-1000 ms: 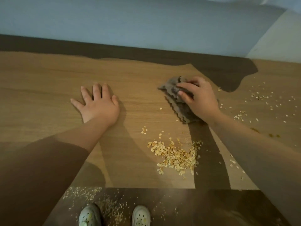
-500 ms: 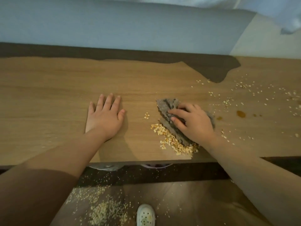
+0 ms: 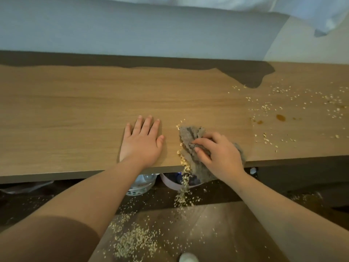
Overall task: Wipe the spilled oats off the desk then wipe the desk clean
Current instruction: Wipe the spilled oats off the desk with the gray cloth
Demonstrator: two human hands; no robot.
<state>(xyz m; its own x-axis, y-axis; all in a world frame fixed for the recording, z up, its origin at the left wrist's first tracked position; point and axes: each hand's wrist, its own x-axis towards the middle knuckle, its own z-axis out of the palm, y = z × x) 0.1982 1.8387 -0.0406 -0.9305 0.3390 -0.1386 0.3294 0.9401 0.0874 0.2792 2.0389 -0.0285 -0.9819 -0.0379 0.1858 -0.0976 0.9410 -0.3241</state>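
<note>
I see the left hand (image 3: 141, 143) flat, fingers straight, on the light wooden desk (image 3: 75, 110), the right hand (image 3: 220, 156) gripping a crumpled grey cloth (image 3: 189, 136) at its edge, pale oat flakes (image 3: 184, 186) mid-air by a pale round tub (image 3: 168, 183).

No readable text anywhere.

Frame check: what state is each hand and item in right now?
left hand: flat on desk, fingers straight.
right hand: gripping the grey cloth.
grey cloth: crumpled, overhanging desk's front edge.
falling oats: mid-air below the edge.
scattered oats: on desk's right side.
brown stains: unwiped.
</note>
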